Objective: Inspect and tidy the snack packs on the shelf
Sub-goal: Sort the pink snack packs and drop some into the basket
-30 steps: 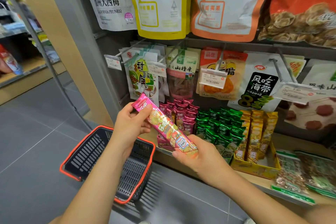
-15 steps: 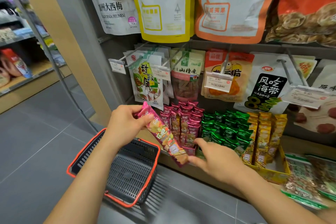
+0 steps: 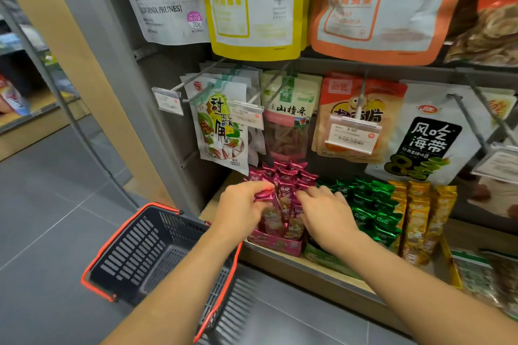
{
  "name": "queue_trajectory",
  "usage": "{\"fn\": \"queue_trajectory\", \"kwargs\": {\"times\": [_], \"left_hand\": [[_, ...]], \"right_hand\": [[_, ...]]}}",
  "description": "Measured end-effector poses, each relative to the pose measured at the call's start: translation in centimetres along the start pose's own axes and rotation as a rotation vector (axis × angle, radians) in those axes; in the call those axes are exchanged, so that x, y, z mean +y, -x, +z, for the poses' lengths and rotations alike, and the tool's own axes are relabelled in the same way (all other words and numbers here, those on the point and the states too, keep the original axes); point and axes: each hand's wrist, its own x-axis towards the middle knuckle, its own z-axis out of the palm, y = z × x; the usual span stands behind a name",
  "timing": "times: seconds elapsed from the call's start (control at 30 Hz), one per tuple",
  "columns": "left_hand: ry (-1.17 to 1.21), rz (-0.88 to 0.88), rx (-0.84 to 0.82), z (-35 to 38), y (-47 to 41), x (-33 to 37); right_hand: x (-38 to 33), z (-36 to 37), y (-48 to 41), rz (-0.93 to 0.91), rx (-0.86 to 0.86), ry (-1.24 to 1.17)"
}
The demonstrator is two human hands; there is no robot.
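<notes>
My left hand grips the top of a long pink snack pack, which stands upright at the front of the pink display box on the bottom shelf. Several more pink packs fill that box behind it. My right hand rests with spread fingers against the pink packs just right of the held one. Green packs and gold packs stand in rows to the right.
A black shopping basket with red rim sits on the grey floor below my left arm. Hanging snack bags and price tags on metal hooks jut out above the shelf. Flat packets lie at the far right.
Both hands have moved forward and down to the shelf. The pink pack went from slanted in the air between my hands to upright in the pink box; my right hand left its lower end.
</notes>
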Motion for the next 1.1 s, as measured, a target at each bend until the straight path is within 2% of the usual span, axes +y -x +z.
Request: {"fn": "queue_trajectory", "kwargs": {"times": [0.13,0.33,0.4,0.47,0.57,0.63,0.73,0.83,0.97,1.1], "left_hand": [[-0.027,-0.011,-0.04,1.6,-0.6,-0.9],[-0.103,-0.067,-0.13,4.0,-1.1,-1.7],[-0.129,-0.066,-0.176,5.0,-1.1,-1.9],[-0.092,-0.041,-0.211,5.9,-1.2,-2.1],[-0.154,0.041,-0.22,6.8,-1.8,-2.2],[-0.269,0.072,-0.215,7.3,-2.2,-2.2],[-0.39,0.094,-0.239,7.5,-2.5,-1.9],[-0.33,0.117,-0.219,7.2,-2.5,-1.7],[-0.197,0.034,-0.126,6.3,-2.6,-1.8],[-0.257,0.13,-0.161,6.2,-2.9,-1.8]], "right_hand": [[0.1,1.6,-1.0,-0.001,0.01,-0.001],[1.1,1.4,-1.7,-0.141,0.068,-0.03],[1.3,1.0,-2.1,-0.148,0.012,-0.067],[1.4,0.7,-2.3,-0.134,-0.118,-0.104],[1.9,0.0,-3.2,-0.028,-0.261,-0.245],[2.2,-0.7,-4.2,0.059,-0.2,-0.37],[2.1,-1.2,-5.8,0.166,-0.02,-0.449],[1.2,-0.7,-7.2,0.16,-0.002,-0.378],[-0.1,0.7,-8.9,0.156,-0.016,-0.107],[-0.9,1.8,-9.7,0.188,0.028,0.009]]}}
